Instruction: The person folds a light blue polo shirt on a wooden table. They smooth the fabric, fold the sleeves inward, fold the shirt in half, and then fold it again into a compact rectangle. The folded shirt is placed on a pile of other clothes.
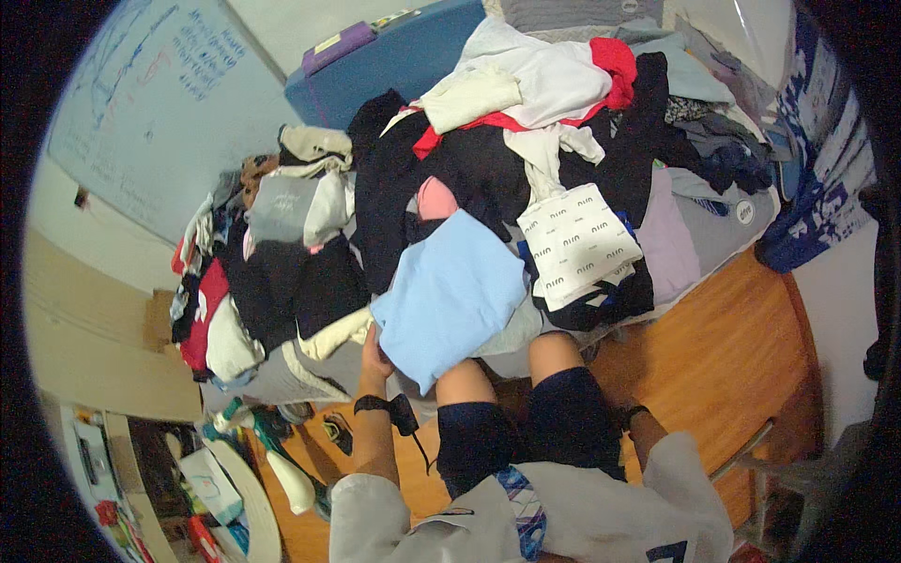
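The light blue garment [450, 296] is grasped at its left edge by the left hand [374, 357], beside the clothing pile [488, 159]. The right hand's grip cannot be determined; it is hidden.

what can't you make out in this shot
Head view:
- Right hand: hidden below the person's own knee and body; only the wrist shows.
- Left hand: fingers tucked under the light blue garment, grip unclear.
- Clothes pile: lower layers buried.
- Whiteboard writing: too small, bent at the rim.

Clothes heap [488, 178] blocking everything from nine through two o'clock; bare wooden floor [732, 328] open at four; clutter [272, 450] crowding seven o'clock.
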`<state>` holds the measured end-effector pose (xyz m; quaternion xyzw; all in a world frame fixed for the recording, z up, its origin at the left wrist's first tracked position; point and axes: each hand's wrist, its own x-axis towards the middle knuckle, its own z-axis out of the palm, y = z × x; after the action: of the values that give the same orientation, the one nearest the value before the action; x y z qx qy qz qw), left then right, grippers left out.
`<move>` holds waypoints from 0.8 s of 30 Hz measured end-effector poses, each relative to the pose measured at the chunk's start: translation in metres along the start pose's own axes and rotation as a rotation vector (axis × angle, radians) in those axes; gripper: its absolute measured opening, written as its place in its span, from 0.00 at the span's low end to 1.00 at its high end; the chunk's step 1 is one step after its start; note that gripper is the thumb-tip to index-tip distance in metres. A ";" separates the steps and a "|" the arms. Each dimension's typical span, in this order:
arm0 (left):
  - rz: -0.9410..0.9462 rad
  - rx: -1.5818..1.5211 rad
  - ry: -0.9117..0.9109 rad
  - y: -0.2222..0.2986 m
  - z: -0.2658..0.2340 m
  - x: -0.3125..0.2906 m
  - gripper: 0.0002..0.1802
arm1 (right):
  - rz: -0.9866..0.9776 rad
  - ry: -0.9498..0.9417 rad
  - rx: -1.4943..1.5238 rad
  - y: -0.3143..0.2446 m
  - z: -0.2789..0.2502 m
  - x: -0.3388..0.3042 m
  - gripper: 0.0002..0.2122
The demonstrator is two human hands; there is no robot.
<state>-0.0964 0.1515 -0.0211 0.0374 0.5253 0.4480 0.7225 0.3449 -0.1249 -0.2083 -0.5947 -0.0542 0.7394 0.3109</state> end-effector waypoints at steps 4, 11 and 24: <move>-0.023 0.286 -0.035 0.020 0.015 0.032 0.20 | 0.046 -0.070 0.080 0.019 -0.004 -0.001 0.11; 0.615 0.295 0.260 0.024 -0.008 0.018 0.16 | 0.006 -0.191 0.180 0.007 -0.009 0.009 0.12; 1.152 2.186 0.018 -0.101 0.108 -0.060 0.36 | -0.313 -0.226 -0.071 -0.139 0.087 -0.071 0.12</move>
<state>0.0484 0.0953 0.0172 0.8440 0.5356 0.0270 0.0059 0.3276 -0.0259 -0.0611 -0.5028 -0.2065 0.7416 0.3931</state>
